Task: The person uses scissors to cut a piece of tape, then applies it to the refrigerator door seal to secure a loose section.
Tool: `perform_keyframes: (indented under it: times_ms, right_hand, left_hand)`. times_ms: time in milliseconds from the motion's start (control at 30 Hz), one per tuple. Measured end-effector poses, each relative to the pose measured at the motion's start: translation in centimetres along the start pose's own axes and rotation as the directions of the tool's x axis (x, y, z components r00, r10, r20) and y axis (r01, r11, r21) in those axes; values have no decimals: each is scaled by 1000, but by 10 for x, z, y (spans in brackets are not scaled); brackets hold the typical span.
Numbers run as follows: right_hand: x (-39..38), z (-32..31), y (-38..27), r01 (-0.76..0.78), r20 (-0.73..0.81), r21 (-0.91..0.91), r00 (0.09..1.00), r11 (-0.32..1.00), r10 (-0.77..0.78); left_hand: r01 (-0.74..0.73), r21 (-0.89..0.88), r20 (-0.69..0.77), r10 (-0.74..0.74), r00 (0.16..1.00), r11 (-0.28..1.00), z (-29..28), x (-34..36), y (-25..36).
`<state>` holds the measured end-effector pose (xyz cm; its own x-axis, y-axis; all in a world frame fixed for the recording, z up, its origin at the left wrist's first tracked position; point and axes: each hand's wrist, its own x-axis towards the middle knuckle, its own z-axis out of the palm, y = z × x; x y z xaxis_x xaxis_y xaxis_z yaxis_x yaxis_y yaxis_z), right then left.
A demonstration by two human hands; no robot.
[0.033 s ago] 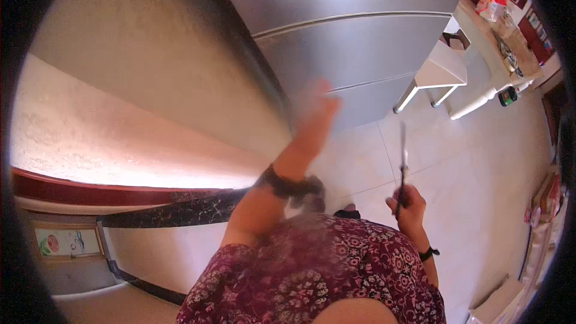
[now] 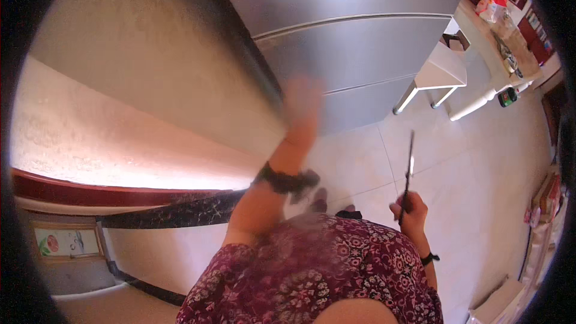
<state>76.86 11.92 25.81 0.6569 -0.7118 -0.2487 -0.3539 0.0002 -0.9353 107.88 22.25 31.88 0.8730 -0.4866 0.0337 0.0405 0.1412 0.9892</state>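
Knife being held upright beside a steel refrigerator

The left hand (image 2: 303,105) is being raised against the refrigerator (image 2: 360,48) door, blurred so its fingers cannot be told, much as in the earlier frame. A thin knife (image 2: 409,171) is being gripped point-up by the closed right hand (image 2: 409,210), unchanged, over the tiled floor (image 2: 480,174).

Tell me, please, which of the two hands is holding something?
The right hand is: it grips a thin dark knife pointing up. The left hand, blurred, is raised by the steel fridge and looks empty.
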Motion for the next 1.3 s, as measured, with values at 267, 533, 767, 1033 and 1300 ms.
perform_keyframes:
  times_ms: [267, 533, 767, 1033, 1300]
  right_hand:
    - [-61, -47, 81, -230, -349, -25, 914, 973, 207]
    - [-75, -30, 48, -294, -417, -157, 885, 943, 207]
    - [-67, -16, 49, -251, -355, 35, 902, 967, 247]
    - [-56, -18, 39, -195, -320, -110, 935, 975, 151]
    - [-52, -11, 11, -296, -317, -106, 915, 949, 250]
  left_hand:
    - [-319, 360, -482, 467, 741, 877, -43, 102, -29]
    - [-310, 463, -394, 506, 767, 830, -48, 107, -27]
    - [-258, 474, -382, 461, 801, 842, -64, 102, -24]
    - [-309, 673, -289, 623, 727, 672, -63, 102, -12]
    - [-113, 640, -453, 492, 744, 760, -52, 113, -14]
